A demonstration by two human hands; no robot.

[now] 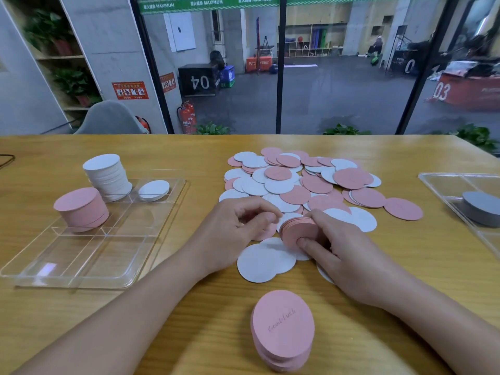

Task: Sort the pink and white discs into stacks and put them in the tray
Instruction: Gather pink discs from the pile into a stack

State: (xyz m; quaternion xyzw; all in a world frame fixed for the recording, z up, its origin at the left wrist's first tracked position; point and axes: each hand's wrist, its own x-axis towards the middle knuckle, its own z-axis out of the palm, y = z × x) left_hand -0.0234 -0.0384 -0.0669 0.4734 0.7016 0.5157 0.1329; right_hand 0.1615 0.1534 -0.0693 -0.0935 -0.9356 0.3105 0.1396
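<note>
Right hand [332, 247] pinches a small pink stack [297, 228] on edge, seemingly to square it, while left hand [238, 226], fingers curled, steadies discs beside it

Right hand [335, 247] grips a pink stack [297, 228] — left hand [238, 226] seemingly curled beside it, touching.

Right grip [334, 249] pinches edgewise; left grip [238, 226] loosely curled beside it.

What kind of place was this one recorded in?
Probably a gym's office or lounge area: beyond the glass partition lie numbered plyo boxes and a storage rack on dark flooring. The person sorts discs at a wooden table.
</note>
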